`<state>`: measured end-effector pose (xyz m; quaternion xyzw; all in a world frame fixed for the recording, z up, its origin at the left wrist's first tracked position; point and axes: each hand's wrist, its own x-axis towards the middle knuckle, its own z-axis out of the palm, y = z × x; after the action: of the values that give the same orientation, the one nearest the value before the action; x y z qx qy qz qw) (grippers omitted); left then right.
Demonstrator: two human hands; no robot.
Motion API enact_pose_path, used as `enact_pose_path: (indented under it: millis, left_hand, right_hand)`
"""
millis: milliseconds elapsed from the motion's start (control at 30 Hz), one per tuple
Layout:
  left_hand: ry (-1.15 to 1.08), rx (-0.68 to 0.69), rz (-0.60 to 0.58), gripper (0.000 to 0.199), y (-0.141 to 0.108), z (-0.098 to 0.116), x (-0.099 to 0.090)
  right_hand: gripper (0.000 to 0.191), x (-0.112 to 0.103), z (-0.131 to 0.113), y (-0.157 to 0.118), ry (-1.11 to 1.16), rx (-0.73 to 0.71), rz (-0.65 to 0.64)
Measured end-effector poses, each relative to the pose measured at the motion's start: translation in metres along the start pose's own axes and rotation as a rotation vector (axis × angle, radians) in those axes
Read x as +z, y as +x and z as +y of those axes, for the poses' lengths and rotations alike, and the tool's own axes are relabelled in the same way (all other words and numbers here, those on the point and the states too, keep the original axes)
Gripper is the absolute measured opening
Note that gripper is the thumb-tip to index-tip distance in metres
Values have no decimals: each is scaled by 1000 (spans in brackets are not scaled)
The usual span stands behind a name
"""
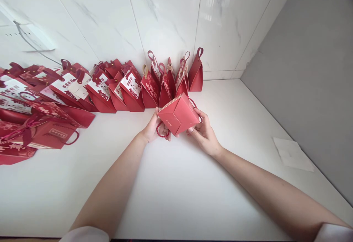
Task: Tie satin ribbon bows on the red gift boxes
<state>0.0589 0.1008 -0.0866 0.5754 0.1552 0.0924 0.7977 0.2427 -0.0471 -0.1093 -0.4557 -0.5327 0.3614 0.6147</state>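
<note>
A red gift box (176,115) with twisted red cord handles is held up over the white table, tilted so that one folded panel faces me. My left hand (157,127) grips its left side, fingers partly behind the box, with a cord loop hanging by the fingers. On the right side, my right hand (203,133) has its thumb at the lower edge and its fingers near the other cord. Just behind the held box stand several red gift boxes with ribbon loops, among them a dark red one (196,73) at the right end of the row.
Many more red gift boxes (132,91) crowd the left along the tiled wall (171,17). A box with a bow (52,133) lies nearer at far left. A white paper (292,153) lies on the table (154,198) by its right edge. A cable (35,45) hangs from a wall socket.
</note>
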Motion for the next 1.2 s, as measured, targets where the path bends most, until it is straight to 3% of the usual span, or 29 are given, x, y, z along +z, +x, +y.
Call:
enact_pose_path:
  millis: [800, 1033, 1200]
  left_hand:
    - [10, 28, -29, 99, -1, 0, 1]
    - [-20, 42, 17, 87, -1, -3, 3]
    - [-22, 59, 27, 81, 1, -3, 7]
  right_hand:
    - [71, -1, 2, 0, -63, 22, 9]
    - [57, -7, 1, 5, -115, 88, 79]
    - [58, -6, -1, 5, -87, 71, 96]
